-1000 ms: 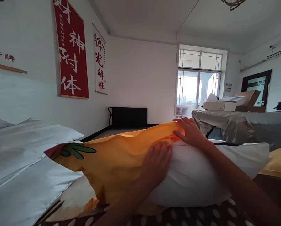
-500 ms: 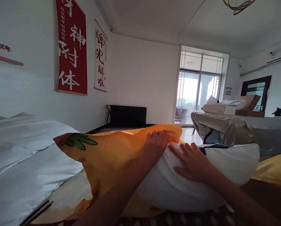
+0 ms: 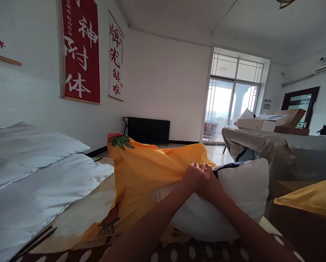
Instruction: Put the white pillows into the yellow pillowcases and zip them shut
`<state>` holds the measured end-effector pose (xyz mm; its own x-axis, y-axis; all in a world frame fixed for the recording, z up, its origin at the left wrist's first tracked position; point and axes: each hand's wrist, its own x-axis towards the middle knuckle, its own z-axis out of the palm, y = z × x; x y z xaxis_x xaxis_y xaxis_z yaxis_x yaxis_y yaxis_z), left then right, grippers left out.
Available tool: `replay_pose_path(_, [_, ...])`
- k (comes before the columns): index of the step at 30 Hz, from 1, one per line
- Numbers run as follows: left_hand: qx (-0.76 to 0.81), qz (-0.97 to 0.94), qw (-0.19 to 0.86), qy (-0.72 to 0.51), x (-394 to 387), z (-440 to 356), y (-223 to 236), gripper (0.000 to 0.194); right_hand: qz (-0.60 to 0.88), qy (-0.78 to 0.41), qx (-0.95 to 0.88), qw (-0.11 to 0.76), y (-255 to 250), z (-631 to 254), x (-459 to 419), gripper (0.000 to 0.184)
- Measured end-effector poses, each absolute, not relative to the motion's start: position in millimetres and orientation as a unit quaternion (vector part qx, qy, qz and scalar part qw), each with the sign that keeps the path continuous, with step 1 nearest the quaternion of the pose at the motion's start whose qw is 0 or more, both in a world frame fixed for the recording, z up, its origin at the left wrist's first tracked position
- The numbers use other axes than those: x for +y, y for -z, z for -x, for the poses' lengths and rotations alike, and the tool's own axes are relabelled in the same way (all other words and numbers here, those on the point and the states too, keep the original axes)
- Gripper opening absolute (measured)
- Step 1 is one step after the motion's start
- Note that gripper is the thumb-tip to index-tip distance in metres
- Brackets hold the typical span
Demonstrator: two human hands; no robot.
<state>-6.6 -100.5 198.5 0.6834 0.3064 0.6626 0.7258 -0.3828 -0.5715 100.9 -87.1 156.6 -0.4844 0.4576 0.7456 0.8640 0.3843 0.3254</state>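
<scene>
An orange-yellow pillowcase [image 3: 149, 163] with red and green printed corners covers the left part of a white pillow [image 3: 243, 182]; the pillow's right end sticks out bare. My left hand [image 3: 195, 177] is closed on the pillowcase edge, fingers curled over the top. Pressed against it, my right hand [image 3: 210, 187] has its fingers bent down at the border between case and pillow. The left hand partly hides it. A dark patch shows on the pillow's upper edge beside the right hand.
White pillows [image 3: 48, 171] are stacked at left. Yellow fabric [image 3: 313, 198] lies over a brown surface at right. Beyond stand a plastic-covered table [image 3: 255, 136] with cardboard boxes [image 3: 257, 123] and a black panel [image 3: 148, 130] by the wall. Spotted brown cloth [image 3: 184, 251] is nearest me.
My right hand has moved left from the bare pillow to meet my left hand, which shifted slightly right. The pillowcase's left corner has risen and swung right; the pillow's bare end has moved left.
</scene>
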Motion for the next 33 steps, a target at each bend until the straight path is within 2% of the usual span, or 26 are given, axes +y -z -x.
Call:
replay_pose_path(6, [-0.364, 0.739, 0.492, 0.282, -103, 56, -177, 0.019, 0.474, 0.385, -0.764, 0.208, -158, -101, -85, 0.019])
replay_pose_path(12, [-0.335, 0.730, 0.525, 0.279, -106, 69, -152, 0.013, 0.570, 0.347, -0.730, 0.145, -169, -85, -89, 0.028])
replay_pose_path(16, [-0.345, 0.724, 0.532, 0.272, -109, 77, -141, 0.013, 0.584, 0.343, -0.720, 0.149, -169, -81, -97, 0.029])
replay_pose_path(23, [-0.456, 0.661, 0.536, 0.259, -124, 128, -131, 0.018, 0.599, 0.336, -0.711, 0.153, -172, -78, -99, 0.030])
replay_pose_path(26, [-0.437, 0.697, 0.505, 0.261, -127, 132, -119, 0.015, 0.600, 0.335, -0.710, 0.151, -173, -73, -96, 0.029])
replay_pose_path(29, [-0.439, 0.761, 0.432, 0.204, -124, 127, -105, 0.015, 0.600, 0.339, -0.710, 0.145, -172, -71, -95, 0.030])
replay_pose_path(33, [-0.472, 0.766, 0.393, 0.192, -120, 127, -100, 0.023, 0.548, 0.367, -0.732, 0.173, -173, -83, -106, 0.028])
